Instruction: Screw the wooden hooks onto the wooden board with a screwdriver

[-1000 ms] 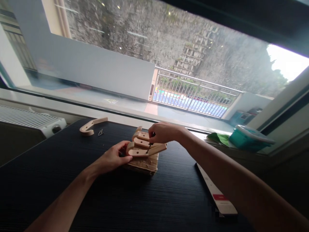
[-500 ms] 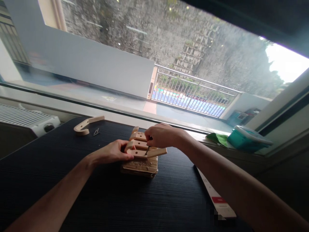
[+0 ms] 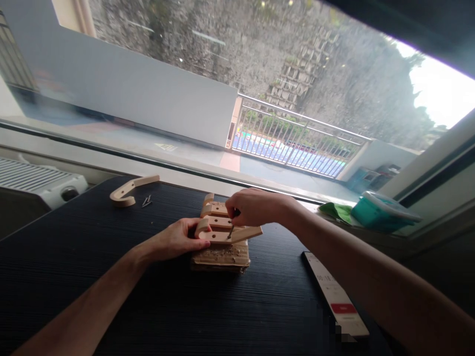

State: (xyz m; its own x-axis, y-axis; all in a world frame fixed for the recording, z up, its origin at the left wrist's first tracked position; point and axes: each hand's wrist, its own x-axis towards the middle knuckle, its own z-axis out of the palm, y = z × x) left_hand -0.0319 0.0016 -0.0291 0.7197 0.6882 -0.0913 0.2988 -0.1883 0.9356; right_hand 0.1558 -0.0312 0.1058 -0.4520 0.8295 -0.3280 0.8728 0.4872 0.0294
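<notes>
My left hand point(image 3: 176, 239) grips the curved end of the nearest wooden hook point(image 3: 221, 238), thumb in front. This hook lies across a worn block of layered cardboard point(image 3: 220, 259), with several similar hooks lined up behind it. My right hand point(image 3: 258, 207) is closed around a screwdriver point(image 3: 231, 231), its handle mostly hidden in the fingers. The thin shaft points down, its tip at the hook's right-hand hole. At the hook's left-hand hole point(image 3: 213, 236) no screw shows.
A loose wooden hook point(image 3: 124, 191) and several screws point(image 3: 147, 200) lie at the back left of the black table point(image 3: 156, 306). A phone point(image 3: 336, 294) lies at the right. On the windowsill are a green cloth point(image 3: 336, 211) and a teal container point(image 3: 382, 212).
The view has shifted slightly. Both hands keep their holds, and the screwdriver stays at the same hole, with its shaft at a slightly changed angle.
</notes>
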